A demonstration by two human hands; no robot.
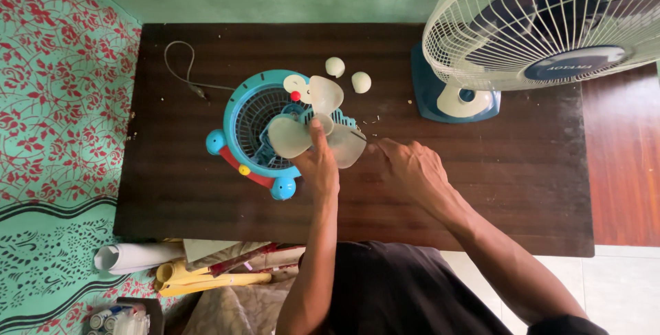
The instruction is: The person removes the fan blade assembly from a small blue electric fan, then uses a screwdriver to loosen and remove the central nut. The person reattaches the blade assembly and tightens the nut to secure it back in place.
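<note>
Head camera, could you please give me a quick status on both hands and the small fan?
Left hand holding translucent blade on small blue fan. Right hand resting beside it on table, empty. Two white caps behind; large fan clear.

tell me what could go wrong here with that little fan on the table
1. The left hand pinches the translucent blade above the small blue fan; the thin blades look easy to bend or crack if forced.
2. Two small white caps lie loose on the dark table and could roll off.
3. The fan's cable trails loose, so a snag might drag it.
</note>
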